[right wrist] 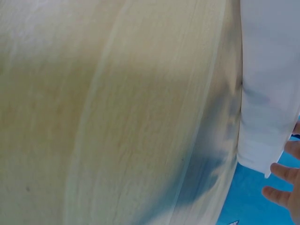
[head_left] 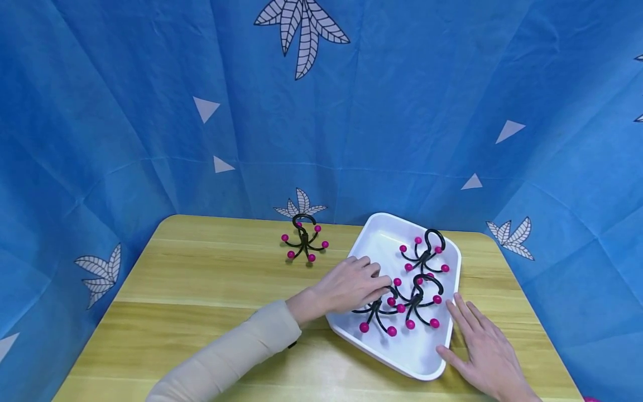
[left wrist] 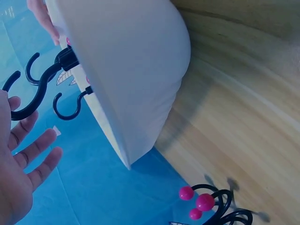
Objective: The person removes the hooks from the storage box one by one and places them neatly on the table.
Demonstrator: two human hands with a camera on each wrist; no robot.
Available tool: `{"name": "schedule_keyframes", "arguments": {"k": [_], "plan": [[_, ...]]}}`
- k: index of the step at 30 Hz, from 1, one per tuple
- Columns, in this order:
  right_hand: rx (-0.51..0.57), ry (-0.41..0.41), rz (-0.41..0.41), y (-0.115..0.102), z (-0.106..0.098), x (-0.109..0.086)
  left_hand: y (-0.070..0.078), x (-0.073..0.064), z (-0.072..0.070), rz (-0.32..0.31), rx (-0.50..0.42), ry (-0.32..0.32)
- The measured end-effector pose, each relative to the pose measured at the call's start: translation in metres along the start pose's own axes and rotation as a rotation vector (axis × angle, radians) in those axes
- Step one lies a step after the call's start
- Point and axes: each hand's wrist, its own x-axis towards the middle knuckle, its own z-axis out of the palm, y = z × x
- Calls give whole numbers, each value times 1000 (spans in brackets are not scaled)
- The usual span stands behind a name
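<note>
My left hand (head_left: 354, 283) reaches over the white tray (head_left: 372, 237), its thumb and index finger pinching the curved top of a black multi-arm hook hanger (head_left: 375, 307) with pink ball tips. In the left wrist view that hanger's hook (left wrist: 35, 105) passes by the index finger, while the other fingers are spread. Two similar hangers stand in the tray: one in the middle (head_left: 417, 300) and one at the far right (head_left: 425, 257). My right hand (head_left: 484, 346) rests with straight fingers against the tray's right rim.
Another black hanger (head_left: 303, 239) stands on the wooden table (head_left: 201, 268) left of the tray, near the back edge. A small black tip (head_left: 292, 345) shows beside the left sleeve; the rest is hidden. A blue patterned curtain (head_left: 402, 111) hangs behind the table.
</note>
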Motion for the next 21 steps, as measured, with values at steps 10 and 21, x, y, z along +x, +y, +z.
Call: {"name": "schedule_keyframes", "arguments": {"k": [10, 21], "plan": [[0, 20, -8, 1, 1, -1, -8, -1, -13, -8, -12, 17], [-3, 43, -18, 3, 3, -2, -20, -11, -32, -46, -36, 26]]}}
